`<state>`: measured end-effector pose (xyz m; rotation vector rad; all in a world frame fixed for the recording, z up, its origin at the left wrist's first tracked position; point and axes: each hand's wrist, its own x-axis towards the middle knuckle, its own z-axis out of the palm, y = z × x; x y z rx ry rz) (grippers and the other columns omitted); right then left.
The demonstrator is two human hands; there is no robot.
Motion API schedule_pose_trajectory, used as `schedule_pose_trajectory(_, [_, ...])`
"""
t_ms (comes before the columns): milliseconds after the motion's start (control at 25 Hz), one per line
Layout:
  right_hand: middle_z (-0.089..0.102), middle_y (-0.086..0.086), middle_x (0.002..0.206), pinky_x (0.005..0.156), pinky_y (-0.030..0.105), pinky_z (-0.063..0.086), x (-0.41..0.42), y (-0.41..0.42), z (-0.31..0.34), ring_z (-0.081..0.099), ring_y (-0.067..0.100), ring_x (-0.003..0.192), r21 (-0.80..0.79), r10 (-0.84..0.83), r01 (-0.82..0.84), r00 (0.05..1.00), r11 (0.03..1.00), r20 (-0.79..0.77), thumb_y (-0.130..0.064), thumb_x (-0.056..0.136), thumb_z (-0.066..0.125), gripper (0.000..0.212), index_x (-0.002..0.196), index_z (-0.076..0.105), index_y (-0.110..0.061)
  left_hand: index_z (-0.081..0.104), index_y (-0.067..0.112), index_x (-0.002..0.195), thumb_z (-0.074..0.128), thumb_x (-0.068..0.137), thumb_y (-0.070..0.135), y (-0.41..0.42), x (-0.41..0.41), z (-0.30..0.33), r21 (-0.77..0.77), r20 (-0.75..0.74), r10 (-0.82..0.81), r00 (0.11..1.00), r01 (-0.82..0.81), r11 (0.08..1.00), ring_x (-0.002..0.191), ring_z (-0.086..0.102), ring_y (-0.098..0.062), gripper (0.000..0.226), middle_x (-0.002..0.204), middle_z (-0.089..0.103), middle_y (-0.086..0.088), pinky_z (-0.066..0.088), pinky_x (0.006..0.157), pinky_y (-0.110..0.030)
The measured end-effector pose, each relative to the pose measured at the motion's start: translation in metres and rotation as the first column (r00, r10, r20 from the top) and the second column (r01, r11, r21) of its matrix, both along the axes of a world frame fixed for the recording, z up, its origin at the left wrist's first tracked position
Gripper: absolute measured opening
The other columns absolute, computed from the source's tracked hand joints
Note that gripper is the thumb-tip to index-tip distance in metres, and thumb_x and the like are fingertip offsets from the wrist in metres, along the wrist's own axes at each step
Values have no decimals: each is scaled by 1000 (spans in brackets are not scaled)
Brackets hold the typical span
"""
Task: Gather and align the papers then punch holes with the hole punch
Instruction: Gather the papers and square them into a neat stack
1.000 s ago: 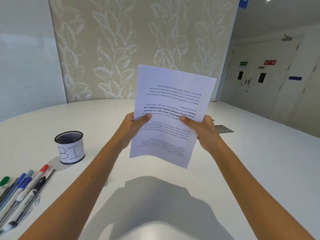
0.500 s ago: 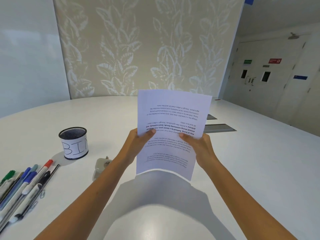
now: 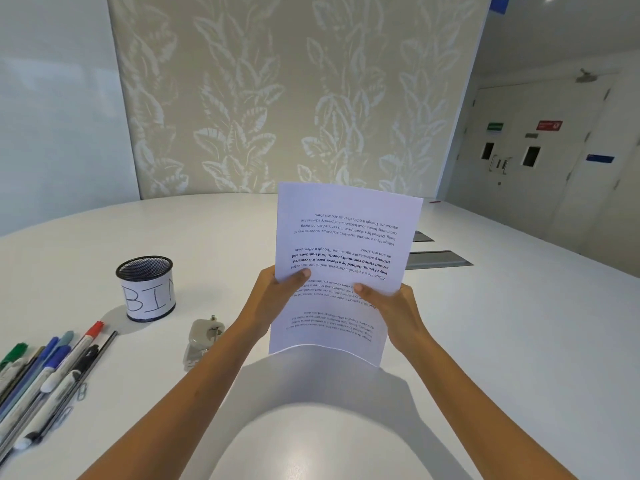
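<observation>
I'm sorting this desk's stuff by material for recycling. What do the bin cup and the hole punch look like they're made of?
The bin cup looks like black wire mesh, probably metal: its rim shows a fine grid. A white paper label handwritten "BIN" wraps it. The hole punch seems to have a matte beige body, likely plastic or painted metal, over a shinier metal base; the left forearm partly hides it.
</observation>
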<state>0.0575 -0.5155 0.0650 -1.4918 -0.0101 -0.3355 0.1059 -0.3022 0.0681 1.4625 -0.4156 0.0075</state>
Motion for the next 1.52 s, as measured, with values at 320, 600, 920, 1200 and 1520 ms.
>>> schedule_pose_trajectory(320, [76,1,87,66,28,61,6,-28,69,72,9,68,-310,-22,31,999,950,34,-13,70,82,15,80,73,-20,9,2,151,70,77,50,25,9,99,170,797,258,547,-613,772,145,20,-28,107,158,19,-9,16,117,-37])
schedule_pose_trajectory(600, [68,8,75,53,25,39,9,-31,112,56,20,61,-857,1,31,999,514,37,-23,76,78,16,80,72,-9,26,37,147,72,77,45,31,7,141,658,486,-203,850,-203,725,134,41,-9,85,145,47,13,37,102,-30])
schedule_pose_trajectory(920, [62,-1,60,51,15,38,0,-62,126,53,4,52,-834,50,143,979,533,200,-25,79,76,16,66,69,-18,71,15,103,66,78,47,38,13,93,378,239,-100,966,2,926,95,69,-39,41,104,74,-14,52,86,-52])
schedule_pose_trajectory(1200, [76,1,104,72,27,59,-9,-98,88,73,17,92,-290,146,-112,984,950,100,-17,72,76,38,109,70,-14,70,24,111,68,84,36,56,25,55,34,135,-157,978,153,988,101,71,-25,30,113,73,-2,59,77,-40])
schedule_pose_trajectory(1520, [75,3,101,81,41,57,-5,-59,36,70,25,90,17,-89,88,994,996,68,-11,84,68,17,101,70,-15,70,23,102,59,92,25,19,8,21,-53,47,-3,999,6,999,92,73,-21,15,103,76,1,57,79,-41])
